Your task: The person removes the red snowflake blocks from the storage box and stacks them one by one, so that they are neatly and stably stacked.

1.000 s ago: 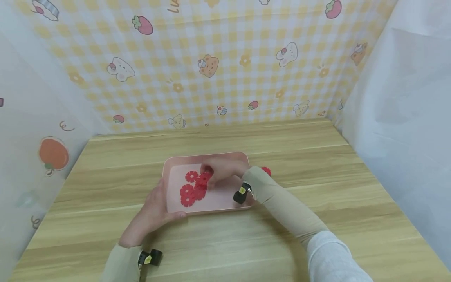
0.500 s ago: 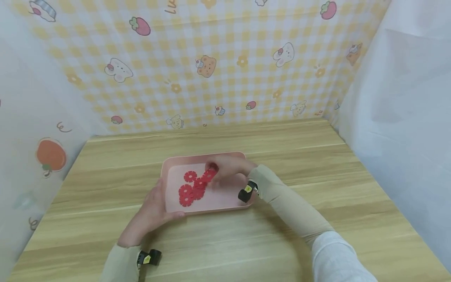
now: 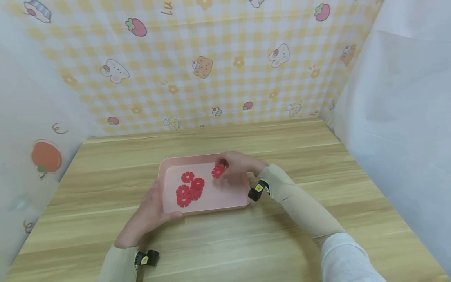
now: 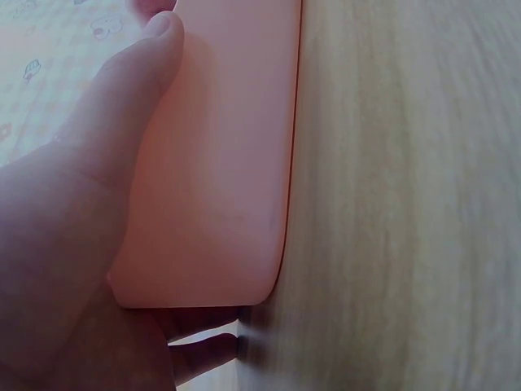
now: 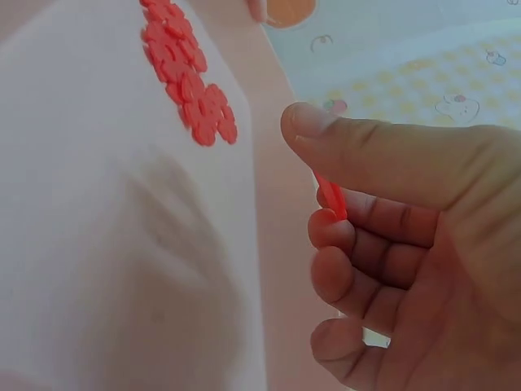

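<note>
My left hand [image 3: 149, 211] holds the front left corner of a shallow pink tray [image 3: 211, 210], thumb along the front wall and fingers at the left side. In the left wrist view the thumb tip [image 4: 163, 32] touches the rim. Over the tray's right part, my right hand [image 3: 237, 166] pinches one red snowflake disc [image 3: 218, 171] between thumb and fingers. The right wrist view shows that disc [image 5: 329, 194] edge-on, partly hidden by the thumb. Several more red discs [image 3: 190, 192] lie in a partly overlapping cluster in the tray's left half.
The tray stands on a wood-grain table [image 3: 218, 243]. Behind rises a yellow checked cloth [image 3: 211, 90] with cartoon prints, and white cloth [image 3: 387, 117] hangs at the right. Each wrist carries a small black camera [image 3: 258, 190].
My right hand has moved right, away from the cluster, lifting one red snowflake disc from it. The left hand keeps its place on the tray. The head view has shifted slightly.
</note>
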`<act>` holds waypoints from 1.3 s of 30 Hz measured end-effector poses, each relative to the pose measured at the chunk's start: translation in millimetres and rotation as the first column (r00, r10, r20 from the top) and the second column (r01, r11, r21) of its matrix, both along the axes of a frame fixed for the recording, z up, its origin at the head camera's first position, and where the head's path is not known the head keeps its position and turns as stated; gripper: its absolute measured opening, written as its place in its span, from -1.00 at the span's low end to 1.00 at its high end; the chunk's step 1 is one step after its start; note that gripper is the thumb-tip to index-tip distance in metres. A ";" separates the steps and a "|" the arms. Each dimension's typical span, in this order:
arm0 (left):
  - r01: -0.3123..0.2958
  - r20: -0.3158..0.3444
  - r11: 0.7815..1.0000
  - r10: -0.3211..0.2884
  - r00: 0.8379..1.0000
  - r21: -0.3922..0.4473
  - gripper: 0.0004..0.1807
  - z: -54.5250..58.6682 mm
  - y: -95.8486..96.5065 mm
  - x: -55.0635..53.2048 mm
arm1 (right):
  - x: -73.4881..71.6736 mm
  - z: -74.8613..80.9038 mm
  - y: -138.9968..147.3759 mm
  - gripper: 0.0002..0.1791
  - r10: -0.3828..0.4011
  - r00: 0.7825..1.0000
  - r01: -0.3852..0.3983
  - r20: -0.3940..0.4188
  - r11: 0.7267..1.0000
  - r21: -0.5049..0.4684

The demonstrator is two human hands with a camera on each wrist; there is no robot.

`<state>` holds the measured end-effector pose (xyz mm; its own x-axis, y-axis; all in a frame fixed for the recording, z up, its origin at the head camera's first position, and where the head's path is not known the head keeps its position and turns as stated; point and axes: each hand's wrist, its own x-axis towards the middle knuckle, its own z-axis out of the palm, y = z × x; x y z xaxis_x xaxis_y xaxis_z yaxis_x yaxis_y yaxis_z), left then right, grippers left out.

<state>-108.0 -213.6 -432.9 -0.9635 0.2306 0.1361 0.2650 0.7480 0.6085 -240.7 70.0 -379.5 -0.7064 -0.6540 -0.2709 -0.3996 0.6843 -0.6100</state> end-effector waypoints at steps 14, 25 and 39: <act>-0.012 0.019 1.000 0.012 1.000 -0.001 0.30 -3.4 -1.6 -1.4 | 3.7 1.0 36.4 -0.55 -0.100 0.991 0.094 -0.093 0.994 -0.064; -0.024 0.058 1.000 0.023 0.998 0.001 0.32 -2.9 -0.5 -1.2 | 3.2 -6.8 71.4 -0.56 -0.171 0.979 0.155 -0.114 0.978 -0.139; 0.003 0.000 1.000 -0.003 1.000 0.011 0.30 -5.9 -0.4 -4.7 | 1.6 -29.2 120.8 -0.52 -0.249 0.962 0.224 -0.108 0.953 -0.202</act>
<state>-112.6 -214.1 -438.8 -0.9628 0.2316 0.1389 0.2671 0.7407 0.6165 -239.1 190.8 -408.7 -0.8681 -0.4934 -0.0555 -0.3243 0.6482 -0.6890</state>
